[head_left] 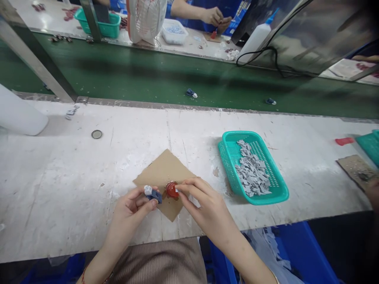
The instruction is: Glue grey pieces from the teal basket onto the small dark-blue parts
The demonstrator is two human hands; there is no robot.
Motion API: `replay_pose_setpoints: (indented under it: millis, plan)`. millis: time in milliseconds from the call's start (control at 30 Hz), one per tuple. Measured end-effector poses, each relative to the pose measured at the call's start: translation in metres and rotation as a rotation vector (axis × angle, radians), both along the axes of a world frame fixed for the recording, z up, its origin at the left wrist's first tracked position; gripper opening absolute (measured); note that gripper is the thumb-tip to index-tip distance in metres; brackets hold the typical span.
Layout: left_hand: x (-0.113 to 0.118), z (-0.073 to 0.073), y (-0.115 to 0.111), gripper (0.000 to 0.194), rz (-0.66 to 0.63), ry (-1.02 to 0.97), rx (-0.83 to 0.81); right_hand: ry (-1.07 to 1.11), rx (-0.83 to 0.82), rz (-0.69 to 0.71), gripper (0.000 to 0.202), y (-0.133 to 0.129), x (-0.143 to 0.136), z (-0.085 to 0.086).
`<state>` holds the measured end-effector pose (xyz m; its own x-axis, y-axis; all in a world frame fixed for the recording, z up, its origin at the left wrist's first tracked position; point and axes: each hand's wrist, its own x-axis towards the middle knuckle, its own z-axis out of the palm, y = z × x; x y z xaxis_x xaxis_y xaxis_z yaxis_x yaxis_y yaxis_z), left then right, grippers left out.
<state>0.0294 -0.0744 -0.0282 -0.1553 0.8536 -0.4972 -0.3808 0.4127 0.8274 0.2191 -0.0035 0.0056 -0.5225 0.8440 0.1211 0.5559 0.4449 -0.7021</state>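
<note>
Between the thumb and fingers of my left hand (134, 209) is a small dark blue figure (154, 195) with a whitish top. My right hand (204, 201) pinches a small light grey piece (177, 190) at the rim of a round red cap (171, 189); whether the piece touches the cap I cannot tell. The cap rests on a square of brown cardboard (166, 165), with brownish stains around it. To the right stands a green basket (275, 173) holding many small grey pieces (251, 169).
A green conveyor belt (133, 75) runs behind the white table (74, 189), carrying small blue figures (191, 93). A metal post (38, 59) and a white bottle (20, 112) stand at left, near a bottle cap (96, 134). Across the belt, a person's hands (214, 17) work.
</note>
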Motion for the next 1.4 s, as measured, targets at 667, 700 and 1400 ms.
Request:
replay_pose_setpoints:
  millis: [667,700,1400]
  plan:
    - [0.027,0.017,0.017,0.019,-0.072,-0.049,0.143,0.352,-0.464,-0.152,0.01,0.004,-0.01,0.032]
    - [0.027,0.016,0.016,0.019,-0.07,-0.045,0.138,0.325,-0.433,-0.142,0.011,0.004,-0.01,0.032]
    - [0.033,0.022,0.016,0.022,-0.146,-0.085,0.257,0.641,-0.851,-0.093,0.034,-0.01,-0.014,0.017]
